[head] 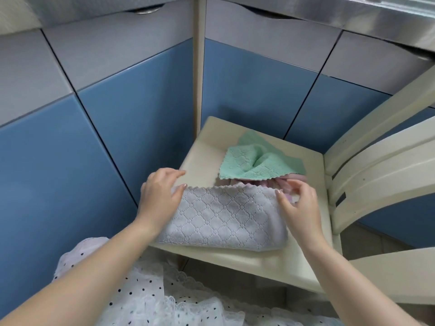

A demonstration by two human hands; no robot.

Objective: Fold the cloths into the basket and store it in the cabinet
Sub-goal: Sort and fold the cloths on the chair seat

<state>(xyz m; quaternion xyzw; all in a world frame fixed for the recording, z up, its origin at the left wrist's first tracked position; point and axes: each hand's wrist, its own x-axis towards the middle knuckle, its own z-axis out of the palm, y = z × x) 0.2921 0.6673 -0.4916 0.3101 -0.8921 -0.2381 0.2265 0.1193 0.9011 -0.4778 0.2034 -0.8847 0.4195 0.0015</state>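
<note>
No readable text, labels or numbers anywhere.

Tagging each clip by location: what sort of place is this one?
Most likely a home kitchen corner. Blue-and-grey cabinet doors meet at a corner under a stainless steel counter edge, and a cream wooden chair stands in front, holding a lavender cloth and a green cloth.

A home kitchen corner: blue and grey cabinet doors [131, 109] with recessed handle cut-outs meet at an angle under a steel counter edge [376, 17], with a cream wooden chair [270, 260] near.
</note>
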